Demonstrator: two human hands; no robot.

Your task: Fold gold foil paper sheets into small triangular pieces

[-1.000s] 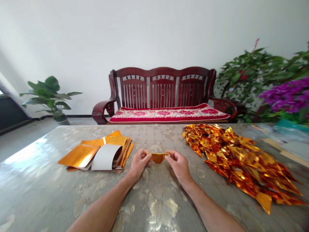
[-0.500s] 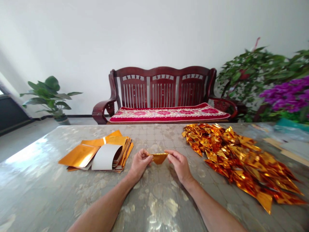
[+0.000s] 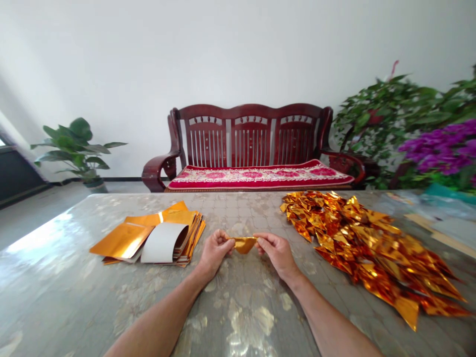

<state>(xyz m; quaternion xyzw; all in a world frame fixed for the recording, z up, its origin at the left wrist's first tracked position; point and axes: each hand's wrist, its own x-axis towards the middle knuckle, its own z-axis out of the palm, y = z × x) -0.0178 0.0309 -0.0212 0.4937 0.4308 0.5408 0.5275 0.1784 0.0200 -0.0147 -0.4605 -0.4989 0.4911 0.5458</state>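
Between my two hands, just above the table, is a small folded piece of gold foil paper (image 3: 244,245), its long straight edge on top and its lower side narrower. My left hand (image 3: 214,252) pinches its left end between thumb and fingers. At the other end, my right hand (image 3: 275,253) pinches the right corner the same way. To the left lies a stack of gold foil paper sheets (image 3: 130,238), one curled to show its white back (image 3: 163,242). On the right spreads a large pile of folded gold foil pieces (image 3: 357,238).
The table (image 3: 156,307) has a glossy floral cover. Plastic bags (image 3: 424,204) and pale card (image 3: 446,235) lie at its far right. Beyond stand a dark red wooden bench (image 3: 250,141), a potted plant (image 3: 80,148) and purple flowers (image 3: 442,146).
The lower side of the folded foil paper looks rounder and shines differently. Both hands keep their pinch and have barely shifted.
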